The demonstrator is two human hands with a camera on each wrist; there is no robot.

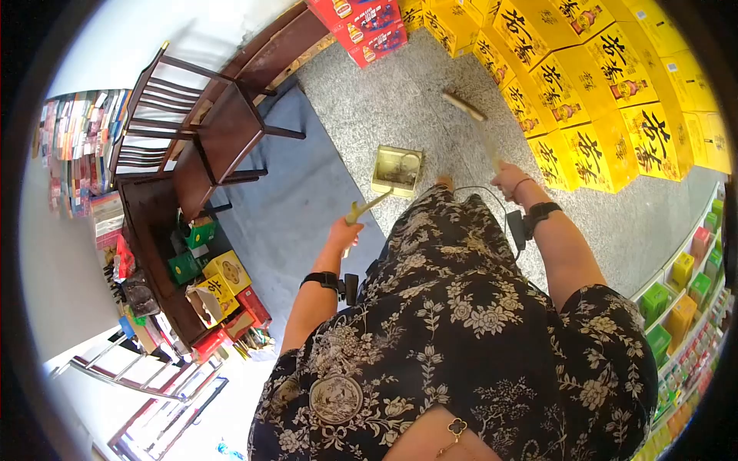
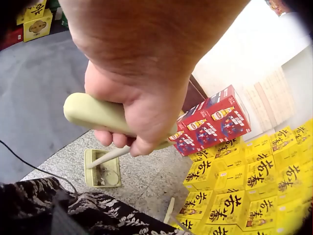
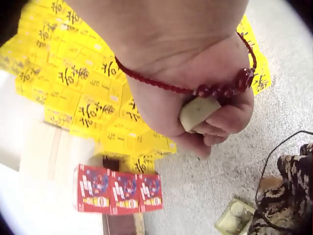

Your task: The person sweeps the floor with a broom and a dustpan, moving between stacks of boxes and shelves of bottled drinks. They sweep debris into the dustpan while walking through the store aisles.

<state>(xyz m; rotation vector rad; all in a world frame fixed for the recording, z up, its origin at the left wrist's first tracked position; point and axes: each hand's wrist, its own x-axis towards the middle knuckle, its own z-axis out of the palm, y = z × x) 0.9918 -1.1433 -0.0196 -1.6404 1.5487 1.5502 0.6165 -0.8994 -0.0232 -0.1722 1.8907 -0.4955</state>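
My left hand (image 1: 344, 233) grips the pale green handle of a long-handled dustpan (image 1: 375, 184). In the left wrist view the thick handle end (image 2: 98, 111) pokes out of the fist, and the pan (image 2: 89, 180), with a comb-like row of teeth and some debris inside, rests on the floor. The right hand (image 1: 511, 183) holds a broom by its pale handle (image 3: 198, 113), fingers wrapped round the end. The broom head (image 1: 465, 105) lies low over the grey floor, ahead and to the right of the pan.
Stacked yellow cartons (image 1: 561, 92) line the right side, with red boxes (image 1: 369, 34) at the far end. A dark wooden chair (image 1: 223, 131) stands left on a blue-grey mat (image 1: 300, 192). Shelves of small boxes (image 1: 680, 303) curve along the right. A black cable (image 3: 266, 166) hangs near my clothing.
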